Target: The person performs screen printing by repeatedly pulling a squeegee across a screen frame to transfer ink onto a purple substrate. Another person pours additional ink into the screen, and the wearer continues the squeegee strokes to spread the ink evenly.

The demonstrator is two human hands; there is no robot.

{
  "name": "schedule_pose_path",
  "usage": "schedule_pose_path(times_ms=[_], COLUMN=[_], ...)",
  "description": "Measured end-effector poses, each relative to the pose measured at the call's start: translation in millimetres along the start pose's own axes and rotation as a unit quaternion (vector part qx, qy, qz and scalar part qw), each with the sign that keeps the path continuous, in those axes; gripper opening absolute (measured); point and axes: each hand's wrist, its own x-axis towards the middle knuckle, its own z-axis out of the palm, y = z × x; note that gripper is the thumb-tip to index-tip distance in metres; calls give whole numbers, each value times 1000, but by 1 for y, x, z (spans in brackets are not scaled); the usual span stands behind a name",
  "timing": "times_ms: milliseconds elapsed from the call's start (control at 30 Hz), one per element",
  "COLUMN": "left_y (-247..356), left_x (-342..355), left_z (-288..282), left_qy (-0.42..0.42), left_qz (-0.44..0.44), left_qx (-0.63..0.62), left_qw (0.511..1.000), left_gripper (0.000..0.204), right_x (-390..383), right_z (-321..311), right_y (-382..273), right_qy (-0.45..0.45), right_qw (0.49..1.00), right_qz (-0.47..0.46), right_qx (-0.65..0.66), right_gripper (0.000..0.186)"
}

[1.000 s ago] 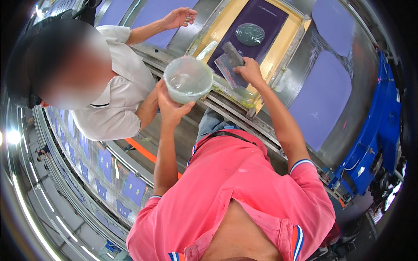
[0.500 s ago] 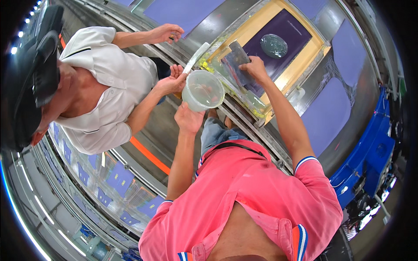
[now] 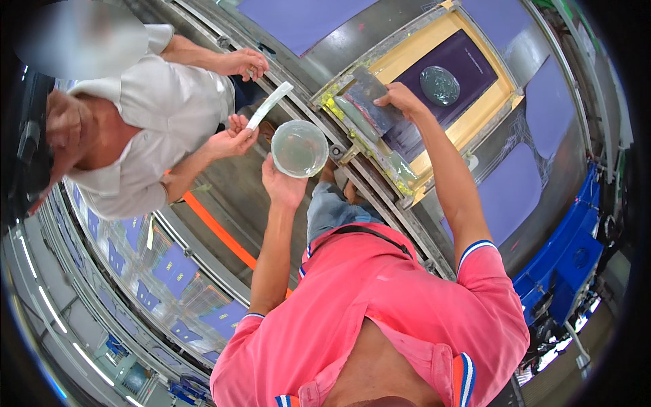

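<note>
My left hand [image 3: 283, 184] is wrapped round the lower side of a translucent plastic tub [image 3: 300, 150], held up beside the rail with its round mouth showing. Up at the bench, my right hand [image 3: 403, 100] grips the upper edge of a squeegee [image 3: 370, 96], a dark flat blade whose lower part is smeared with clear paste. The squeegee stands tilted at the near left end of a printing screen [image 3: 419, 60] with a yellowish border. On its dark purple middle lies a round pool of clear, glossy paste [image 3: 439, 86].
At the left, a co-worker in a pale shirt [image 3: 146, 102] holds a white flat spatula [image 3: 270, 107] close to the tub. A metal rail [image 3: 366, 178] edges the bench. Purple fabric pieces [image 3: 512, 180] lie around the screen. A blue machine part [image 3: 566, 237] stands at the right.
The tub has moved left, away from the rail, and its mouth faces me more. The co-worker's spatula, earlier at the tub's rim, is now apart from it. My right hand keeps the squeegee.
</note>
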Motion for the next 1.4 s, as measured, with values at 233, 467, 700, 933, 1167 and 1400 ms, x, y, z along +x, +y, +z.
schedule_pose_path(times_ms=[233, 467, 700, 933, 1167, 1400], left_y=[-20, -32, -77, -88, -80, -64], left_x=[23, 61, 76, 60, 28, 8], left_z=[18, 34, 85, 100, 110, 121], left_qy=[50, 78, 21, -33, -90, -107], left_qz=[0, -45, -140, -193, -151, -129], left_qx=[52, 190, 258, 65, -32, -64], left_qw=[997, 978, 956, 979, 984, 984], left_gripper=[48, 54, 58, 59, 57, 53], right_x=[-52, -125, -192, -190, -191, -161], right_z=[-36, -51, -37, -1, 41, 39], right_y=[39, 37, -22, -5, 13, 27], right_qy=[-34, 67, 114, 175, 299, 357], right_qw=[977, 947, 927, 815, 726, 803], right_qz=[-98, -245, -321, -549, -618, -475], right_qx=[188, 198, 157, -59, 24, 57], right_gripper=[44, 43, 43, 14, 14, 30])
